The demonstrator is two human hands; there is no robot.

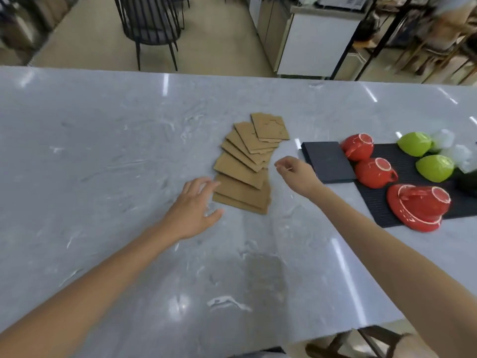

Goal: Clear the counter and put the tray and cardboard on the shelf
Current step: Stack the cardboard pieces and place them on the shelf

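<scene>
So I'm looking down at a big grey marble-look counter (pixel 108 140), glossy enough to throw back streaks of ceiling light. Past its far edge there's beige floor, a black wire chair (pixel 152 24) and a white cabinet (pixel 317 45) off to the right; the far right of the room is too blurry to make out. The cardboard (pixel 247 164) sits mid-counter as a fanned, overlapping run of brown squares. My left hand (pixel 193 208) is open, fingers spread, fingertips right at the near-left corner of the stack, holding nothing. My right hand (pixel 296 174) hovers just right of the stack, fingers loosely curled and empty. The tray (pixel 374 202) is a black ribbed thing on the right, carrying upside-down red cups (pixel 371 161), one on a red saucer (pixel 410 215), plus green cups (pixel 426 156) and a dark flat box (pixel 327 161) at its left end. Its right side runs out of frame. Loads of bare counter on the left and near side; the near edge cuts away bottom right.
</scene>
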